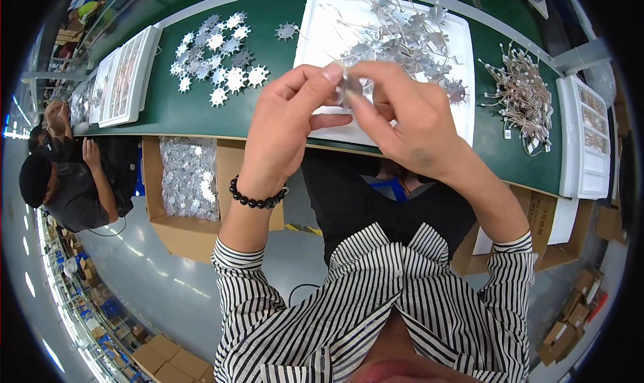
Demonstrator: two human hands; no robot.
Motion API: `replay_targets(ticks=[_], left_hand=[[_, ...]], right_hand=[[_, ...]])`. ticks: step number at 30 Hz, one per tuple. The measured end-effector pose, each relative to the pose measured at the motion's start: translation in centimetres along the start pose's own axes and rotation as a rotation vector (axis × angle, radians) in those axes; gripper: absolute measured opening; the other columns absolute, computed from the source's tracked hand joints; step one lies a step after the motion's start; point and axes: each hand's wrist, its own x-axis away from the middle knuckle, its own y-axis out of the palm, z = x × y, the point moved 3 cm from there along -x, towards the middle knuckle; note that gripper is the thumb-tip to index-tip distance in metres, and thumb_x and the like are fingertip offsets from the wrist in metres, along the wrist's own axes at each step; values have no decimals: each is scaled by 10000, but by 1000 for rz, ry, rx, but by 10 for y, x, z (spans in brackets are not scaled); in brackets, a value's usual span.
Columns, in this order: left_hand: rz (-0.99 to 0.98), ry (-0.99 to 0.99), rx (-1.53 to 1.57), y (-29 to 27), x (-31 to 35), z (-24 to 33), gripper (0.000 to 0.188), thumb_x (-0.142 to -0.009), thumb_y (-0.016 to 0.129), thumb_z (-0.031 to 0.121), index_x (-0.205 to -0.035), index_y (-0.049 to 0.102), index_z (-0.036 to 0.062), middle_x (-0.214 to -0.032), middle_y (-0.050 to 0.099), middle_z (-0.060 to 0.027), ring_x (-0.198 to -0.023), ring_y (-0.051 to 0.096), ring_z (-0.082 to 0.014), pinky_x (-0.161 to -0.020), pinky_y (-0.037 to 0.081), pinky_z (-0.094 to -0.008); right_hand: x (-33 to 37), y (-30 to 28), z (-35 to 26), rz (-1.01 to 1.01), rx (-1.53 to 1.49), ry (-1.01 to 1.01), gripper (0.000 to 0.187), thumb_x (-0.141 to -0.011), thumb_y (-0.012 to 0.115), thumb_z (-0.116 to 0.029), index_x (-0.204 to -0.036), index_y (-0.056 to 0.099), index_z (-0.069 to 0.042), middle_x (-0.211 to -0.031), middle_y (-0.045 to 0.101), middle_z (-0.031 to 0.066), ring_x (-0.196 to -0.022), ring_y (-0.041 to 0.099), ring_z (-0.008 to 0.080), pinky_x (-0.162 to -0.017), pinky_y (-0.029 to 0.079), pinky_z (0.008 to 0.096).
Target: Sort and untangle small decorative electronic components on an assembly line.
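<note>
Over the front of the white tray [314, 24], my left hand [282, 114] and my right hand [416, 118] meet at a small silver metal plate [350, 87]. The right thumb and fingers pinch the plate. My left thumb and forefinger press together at its upper edge, on a small pale end, perhaps a wire connector, too small to make out. My fingers hide much of the plate's outline. Behind them, the tray bears a heap of toothed silver plates [396, 47] with thin wires attached.
Loose star-shaped metal plates [215, 54] lie left on the green table [282, 61], one lone plate [286, 31] beside the tray. To the right are a bundle of wires [523, 98] and a white foam box [589, 138]. A carton [161, 202] of bagged plates stands below; a co-worker [74, 181] sits far left.
</note>
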Motion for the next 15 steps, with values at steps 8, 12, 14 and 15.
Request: replay_targets(ticks=[8, 12, 14, 15], left_hand=[[76, 362, -538, 11, 5, 13, 199, -890, 765, 169, -824, 744, -18, -675, 644, -15, -570, 464, -60, -519, 342, -176], [44, 313, -558, 24, 11, 15, 196, -881, 773, 164, -825, 745, -22, -672, 643, -16, -573, 458, -63, -516, 336, -182], [40, 301, -566, 26, 12, 14, 195, -878, 775, 162, -826, 745, -24, -671, 643, -17, -574, 456, -64, -514, 333, -184], [51, 316, -569, 25, 12, 14, 207, -879, 776, 172, -823, 744, -25, -667, 642, -16, -572, 459, -63, -513, 338, -184]], right_hand=[[18, -2, 11, -124, -230, 305, 262, -770, 745, -94, -1007, 676, -4, -870, 686, 78, -694, 597, 180, -635, 483, 258], [10, -5, 5, -6, -237, 256, 258, -772, 730, -96, -1004, 676, 3, -900, 683, 98, -745, 607, 199, -702, 497, 289], [10, -7, 4, 32, -243, 232, 257, -773, 725, -96, -1003, 676, 6, -910, 682, 105, -762, 610, 206, -724, 501, 299], [13, -6, 5, -11, -235, 252, 265, -776, 719, -98, -1017, 675, 4, -929, 680, 106, -797, 609, 217, -747, 501, 307]])
